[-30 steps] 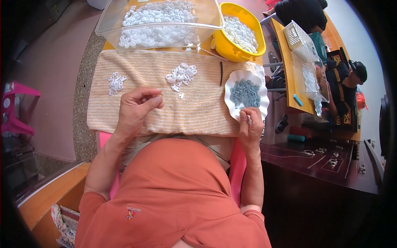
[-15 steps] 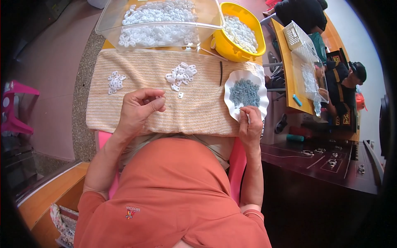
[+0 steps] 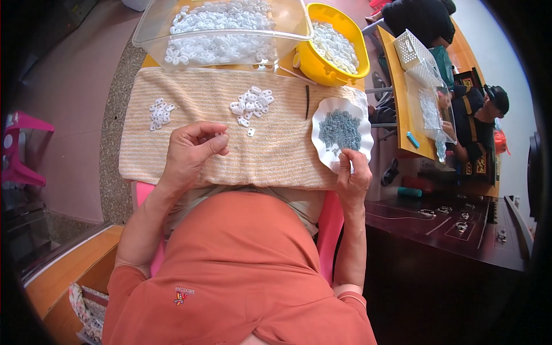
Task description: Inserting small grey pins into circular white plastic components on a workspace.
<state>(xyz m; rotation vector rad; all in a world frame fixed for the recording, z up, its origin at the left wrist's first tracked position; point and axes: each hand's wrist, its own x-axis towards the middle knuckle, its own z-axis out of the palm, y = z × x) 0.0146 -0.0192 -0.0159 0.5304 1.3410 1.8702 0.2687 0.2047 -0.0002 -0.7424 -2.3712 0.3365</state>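
Observation:
My left hand (image 3: pixel 194 150) hovers above the striped towel (image 3: pixel 270 164), thumb and forefinger pinched together; whatever small piece they hold is mostly hidden. Over the near rim of a white wavy-edged dish (image 3: pixel 317 133), my right hand (image 3: pixel 354 177) has its thumb and forefinger closed, and I cannot make out anything between them. Many tiny grey-blue metal pieces (image 3: pixel 340 129) fill the dish. Beyond my left hand lies a heap of small white plastic parts with holes (image 3: pixel 252 103). One single white part (image 3: pixel 250 132) sits apart from it, and a smaller white group (image 3: pixel 161 114) rests farther left.
A clear plastic bin (image 3: pixel 144 39) of white parts and a yellow basin (image 3: pixel 363 63) of white pieces stand at the far edge. A thin dark stick (image 3: pixel 307 102) lies left of the dish. On the right, a person (image 3: pixel 480 115) works at another table (image 3: pixel 403 123).
My right hand has shifted slightly right along the dish's near rim, its fingers still closed. My left hand has barely moved, and the white parts lie as before.

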